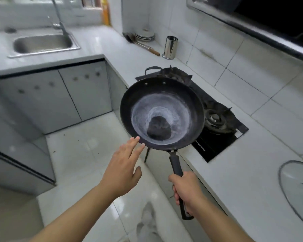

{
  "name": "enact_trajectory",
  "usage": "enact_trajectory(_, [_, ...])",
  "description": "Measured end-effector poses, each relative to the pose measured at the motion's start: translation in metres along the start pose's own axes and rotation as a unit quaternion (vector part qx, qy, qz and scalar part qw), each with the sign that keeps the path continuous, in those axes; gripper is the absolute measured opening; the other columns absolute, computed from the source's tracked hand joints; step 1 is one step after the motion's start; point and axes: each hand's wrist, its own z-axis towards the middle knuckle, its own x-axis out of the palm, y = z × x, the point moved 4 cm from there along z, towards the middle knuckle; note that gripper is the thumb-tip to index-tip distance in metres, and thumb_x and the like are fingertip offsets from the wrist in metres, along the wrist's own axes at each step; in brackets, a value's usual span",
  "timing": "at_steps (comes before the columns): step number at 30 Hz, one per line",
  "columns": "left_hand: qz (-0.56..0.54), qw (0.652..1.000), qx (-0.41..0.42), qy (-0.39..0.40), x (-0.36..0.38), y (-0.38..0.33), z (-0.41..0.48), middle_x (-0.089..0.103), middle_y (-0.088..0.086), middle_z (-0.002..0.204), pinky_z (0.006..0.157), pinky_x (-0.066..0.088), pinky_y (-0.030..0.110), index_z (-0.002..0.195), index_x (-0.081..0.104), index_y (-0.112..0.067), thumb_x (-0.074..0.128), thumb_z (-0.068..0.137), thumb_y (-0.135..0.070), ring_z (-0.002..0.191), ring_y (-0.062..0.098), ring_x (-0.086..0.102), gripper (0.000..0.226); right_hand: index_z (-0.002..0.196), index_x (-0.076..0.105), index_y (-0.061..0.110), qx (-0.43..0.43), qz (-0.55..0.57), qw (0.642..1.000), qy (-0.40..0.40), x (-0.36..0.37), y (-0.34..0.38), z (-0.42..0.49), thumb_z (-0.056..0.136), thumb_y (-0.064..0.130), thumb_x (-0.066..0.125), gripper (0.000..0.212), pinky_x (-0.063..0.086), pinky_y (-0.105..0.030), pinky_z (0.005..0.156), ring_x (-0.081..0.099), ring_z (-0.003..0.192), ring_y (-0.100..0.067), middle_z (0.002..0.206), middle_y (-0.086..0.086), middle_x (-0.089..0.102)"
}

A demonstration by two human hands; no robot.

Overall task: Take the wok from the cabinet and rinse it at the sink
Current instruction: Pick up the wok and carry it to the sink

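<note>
A dark round wok (162,113) with a pale worn inside hangs in the air in front of me, partly over the counter's edge and the stove. My right hand (187,186) grips its long black handle from below. My left hand (125,165) is stretched out flat, its fingertips at the wok's near left rim. The steel sink (42,43) sits in the counter at the far left, with a tall tap (60,20) behind it. Grey cabinet doors (67,95) below the sink are closed.
A black gas stove (215,123) with two burners lies in the white counter to the right. A glass lid (297,191) rests at the near right. A steel utensil holder (170,48), stacked plates (144,35) and long utensils (142,44) stand at the back. White tiled floor (81,154) lies below.
</note>
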Motion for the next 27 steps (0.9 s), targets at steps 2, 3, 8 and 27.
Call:
enact_trajectory(2, [0.012, 0.999, -0.051, -0.014, -0.011, 0.029, 0.007, 0.024, 0.005, 0.17, 0.118, 0.032, 0.04, 0.157, 0.036, -0.019, 0.068, 0.085, -0.024, 0.154, 0.026, 0.027, 0.078, 0.08, 0.053, 0.006, -0.005, -0.021, 0.999, 0.038, 0.017, 0.021, 0.02, 0.091, 0.004, 0.059, 0.012, 0.032, -0.022, 0.039, 0.036, 0.038, -0.018, 0.059, -0.01, 0.044])
enact_trajectory(3, [0.017, 0.997, -0.074, -0.019, -0.016, 0.042, 0.011, 0.021, 0.003, 0.17, 0.118, 0.03, 0.038, 0.158, 0.034, -0.02, 0.067, 0.086, -0.024, 0.154, 0.024, 0.025, 0.079, 0.079, 0.053, 0.006, -0.012, -0.036, 0.998, 0.053, 0.025, 0.031, 0.031, 0.09, 0.004, 0.059, 0.013, 0.032, -0.023, 0.039, 0.036, 0.038, -0.018, 0.058, -0.009, 0.044])
enact_trajectory(8, [0.047, 0.986, -0.156, -0.022, -0.038, 0.096, 0.026, 0.008, -0.007, 0.172, 0.123, 0.025, 0.034, 0.16, 0.024, -0.028, 0.059, 0.092, -0.028, 0.157, 0.017, 0.017, 0.077, 0.074, 0.051, 0.007, -0.058, -0.089, 0.987, 0.122, 0.068, 0.084, 0.081, 0.085, 0.006, 0.062, 0.016, 0.034, -0.026, 0.041, 0.038, 0.036, -0.02, 0.051, -0.009, 0.045])
enact_trajectory(27, [0.049, 0.941, -0.325, -0.079, -0.1, 0.298, 0.075, 0.003, -0.006, 0.173, 0.127, 0.022, 0.04, 0.162, 0.018, -0.029, 0.055, 0.092, -0.034, 0.16, 0.015, 0.003, 0.079, 0.069, 0.047, 0.008, -0.095, -0.224, 0.942, 0.231, 0.244, 0.26, 0.185, 0.083, 0.002, 0.064, 0.022, 0.034, -0.025, 0.041, 0.038, 0.033, -0.02, 0.047, -0.008, 0.042])
